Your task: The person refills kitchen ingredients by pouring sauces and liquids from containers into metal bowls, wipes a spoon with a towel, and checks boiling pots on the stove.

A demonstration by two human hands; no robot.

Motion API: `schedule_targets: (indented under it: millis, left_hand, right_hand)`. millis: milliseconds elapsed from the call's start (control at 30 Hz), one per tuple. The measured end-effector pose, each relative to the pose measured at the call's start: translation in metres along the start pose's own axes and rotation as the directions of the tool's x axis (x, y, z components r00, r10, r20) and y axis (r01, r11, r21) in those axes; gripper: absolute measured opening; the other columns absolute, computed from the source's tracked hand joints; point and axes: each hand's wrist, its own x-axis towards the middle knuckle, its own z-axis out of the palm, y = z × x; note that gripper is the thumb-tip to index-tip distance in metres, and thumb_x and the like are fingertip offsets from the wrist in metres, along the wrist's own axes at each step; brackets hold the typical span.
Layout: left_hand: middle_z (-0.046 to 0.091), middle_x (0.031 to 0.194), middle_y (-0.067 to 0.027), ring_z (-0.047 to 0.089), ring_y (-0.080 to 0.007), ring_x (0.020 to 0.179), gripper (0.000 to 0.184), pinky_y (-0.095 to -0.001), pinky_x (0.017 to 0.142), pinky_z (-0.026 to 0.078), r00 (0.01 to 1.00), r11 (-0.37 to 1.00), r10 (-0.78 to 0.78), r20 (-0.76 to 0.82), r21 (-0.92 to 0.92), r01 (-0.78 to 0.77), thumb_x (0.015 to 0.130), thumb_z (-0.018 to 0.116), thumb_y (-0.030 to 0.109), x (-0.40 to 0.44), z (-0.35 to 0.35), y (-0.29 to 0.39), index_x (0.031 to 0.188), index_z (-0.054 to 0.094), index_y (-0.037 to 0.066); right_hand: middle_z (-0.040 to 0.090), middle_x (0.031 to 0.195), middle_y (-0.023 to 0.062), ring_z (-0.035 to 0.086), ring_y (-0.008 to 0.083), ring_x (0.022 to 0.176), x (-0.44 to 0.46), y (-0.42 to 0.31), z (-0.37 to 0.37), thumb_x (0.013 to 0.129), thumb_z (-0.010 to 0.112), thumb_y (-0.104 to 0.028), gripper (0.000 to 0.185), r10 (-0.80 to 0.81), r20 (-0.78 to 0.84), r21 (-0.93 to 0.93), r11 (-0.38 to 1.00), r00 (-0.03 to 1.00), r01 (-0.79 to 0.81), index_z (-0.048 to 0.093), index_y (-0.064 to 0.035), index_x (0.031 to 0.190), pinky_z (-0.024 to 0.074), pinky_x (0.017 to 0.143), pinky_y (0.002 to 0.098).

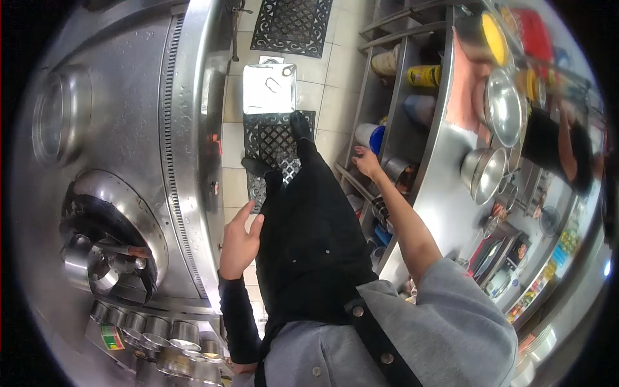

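My left hand [242,244] hangs beside the black apron [316,226] with its thumb and fingers apart, holding nothing. A black sleeve covers that forearm. On the other side my right hand [367,162] reaches out by the shelves under the counter, its fingers loosely bent and apart, with nothing visible in them. Closest to it is a white tub with a blue lid [371,137]. I cannot tell whether the fingers touch it. A metal pot [398,174] sits on the shelf below that hand.
A steel cooking range [122,122] with a wok [116,238] runs along the left. Several metal containers [155,329] stand at its near end. Ahead lie a white lid-like panel [269,89] and black floor mats [290,26]. Steel bowls [503,106] stand on the right counter; another person [558,145] is beyond.
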Motion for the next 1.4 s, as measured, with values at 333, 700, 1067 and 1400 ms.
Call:
schedule_targets:
  millis: [333,700,1067,1400]
  left_hand:
    - [0.070,0.100,-0.0222,0.067,-0.0394,0.097,0.021,-0.0420,0.086,0.051,0.966,0.999,0.037,-0.256,-0.008,-0.041,0.095,0.055,0.011,0.031,0.022,-0.069,0.108,0.066,-0.002]
    - [0.036,0.055,-0.0012,0.039,-0.0112,0.044,0.045,-0.0284,0.041,0.032,0.918,0.843,-0.347,-0.192,-0.493,0.216,0.108,0.036,0.033,-0.001,0.016,-0.131,0.073,0.043,0.006]
    - [0.033,0.061,0.0047,0.030,-0.0079,0.052,0.042,-0.0268,0.049,0.023,0.985,0.776,-0.144,-0.091,-0.629,0.055,0.105,0.045,0.035,-0.039,0.005,-0.143,0.073,0.044,0.008]
    - [0.066,0.095,-0.0128,0.063,-0.0215,0.082,0.026,-0.0327,0.076,0.049,0.996,0.980,-0.070,-0.057,-0.188,0.058,0.101,0.055,0.024,-0.045,0.052,-0.145,0.107,0.064,0.000]
  right_hand:
    - [0.070,0.094,0.0183,0.069,0.0274,0.088,-0.023,0.067,0.027,0.083,0.062,-0.014,0.018,-0.064,-0.024,-0.141,0.988,0.998,0.060,0.067,-0.0015,0.095,0.0536,0.077,0.0382]
    - [0.068,0.111,0.0226,0.064,0.0399,0.107,-0.128,0.137,0.134,0.065,0.064,-0.006,0.045,0.178,-0.147,-0.069,0.979,0.973,-0.189,0.068,-0.0031,0.110,0.0506,0.093,0.0420]
    - [0.066,0.117,0.0251,0.062,0.0397,0.113,-0.172,0.118,0.191,0.073,0.068,-0.018,0.057,0.296,0.049,-0.145,0.947,0.954,-0.286,0.063,-0.0118,0.129,0.0498,0.098,0.0402]
    - [0.063,0.123,0.0254,0.059,0.0385,0.119,-0.123,0.094,0.176,0.074,0.062,-0.016,0.053,0.091,0.046,-0.097,0.992,0.995,-0.086,0.063,-0.0034,0.126,0.0456,0.104,0.0413]
